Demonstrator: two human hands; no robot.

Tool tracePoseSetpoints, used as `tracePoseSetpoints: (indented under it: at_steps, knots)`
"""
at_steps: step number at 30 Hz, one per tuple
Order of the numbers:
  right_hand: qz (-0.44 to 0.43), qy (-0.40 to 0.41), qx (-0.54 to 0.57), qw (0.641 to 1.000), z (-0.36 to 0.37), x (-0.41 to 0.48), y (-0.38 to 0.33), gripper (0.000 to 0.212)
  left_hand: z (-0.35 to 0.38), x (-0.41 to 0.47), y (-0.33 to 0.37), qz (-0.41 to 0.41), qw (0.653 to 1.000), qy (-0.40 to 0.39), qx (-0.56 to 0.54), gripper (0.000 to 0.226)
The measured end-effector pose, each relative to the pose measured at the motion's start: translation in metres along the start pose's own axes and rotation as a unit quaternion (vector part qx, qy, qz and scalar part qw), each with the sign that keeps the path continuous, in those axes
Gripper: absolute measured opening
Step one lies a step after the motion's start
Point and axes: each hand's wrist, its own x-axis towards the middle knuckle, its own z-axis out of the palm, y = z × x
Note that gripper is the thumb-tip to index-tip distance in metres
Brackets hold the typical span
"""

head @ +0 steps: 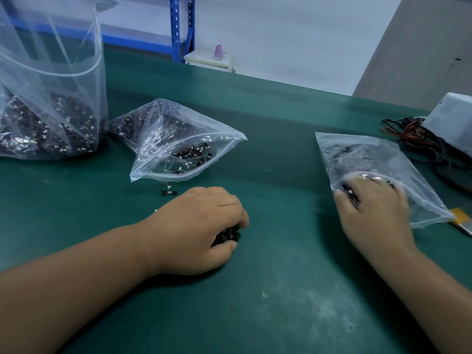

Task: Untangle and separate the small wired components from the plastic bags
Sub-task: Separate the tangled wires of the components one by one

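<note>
My left hand [201,226] rests on the green mat, its fingers curled round a clump of small black wired components [226,236]. My right hand [373,208] reaches into the mouth of a clear zip bag [370,159] on the right and grips a few black wired components [351,195] inside it. An open zip bag [178,141] with more components lies at the centre left. One loose component [167,191] lies on the mat just in front of that bag.
A tall clear bag [51,98] full of components stands at the far left. A white box [452,121] with tangled red and black cables [419,141] sits at the right edge. A yellow flat item [462,221] lies beside the right bag.
</note>
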Motion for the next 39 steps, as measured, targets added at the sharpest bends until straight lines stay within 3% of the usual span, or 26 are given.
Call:
tracePoseSetpoints:
  at_steps: [4,8,12,17,21,28,33,39]
  knots:
    - [-0.064,0.030,-0.004,0.998,-0.006,-0.014,-0.015,0.019,0.002,0.001,0.001,0.012,1.000,0.008,-0.001,0.029]
    - [-0.186,0.061,0.036,0.980,-0.005,-0.033,-0.039,0.017,0.003,0.002,0.003,0.034,0.999,0.008,-0.001,0.029]
    - [-0.296,-0.051,0.146,0.943,-0.005,-0.044,-0.067,0.032,0.003,0.001,0.007,0.044,0.998,0.037,-0.003,0.031]
    - [-0.242,-0.129,0.220,0.936,-0.008,-0.054,-0.101,0.046,0.003,0.001,0.010,0.051,0.995,0.067,-0.044,0.035]
    - [-0.214,-0.157,0.212,0.941,-0.006,-0.052,-0.110,0.044,0.005,0.002,0.008,0.065,0.994,0.075,-0.056,0.042]
    - [-0.232,-0.200,0.258,0.916,-0.005,-0.052,-0.110,0.023,0.005,0.003,0.005,0.034,0.997,0.063,-0.008,0.039]
    - [-0.228,-0.179,0.277,0.916,-0.004,-0.053,-0.107,0.018,0.003,-0.001,0.003,-0.002,0.999,0.027,-0.032,0.053]
    - [-0.228,-0.173,0.274,0.918,-0.005,-0.053,-0.108,0.032,0.003,-0.001,0.005,-0.009,1.000,-0.007,0.008,0.061]
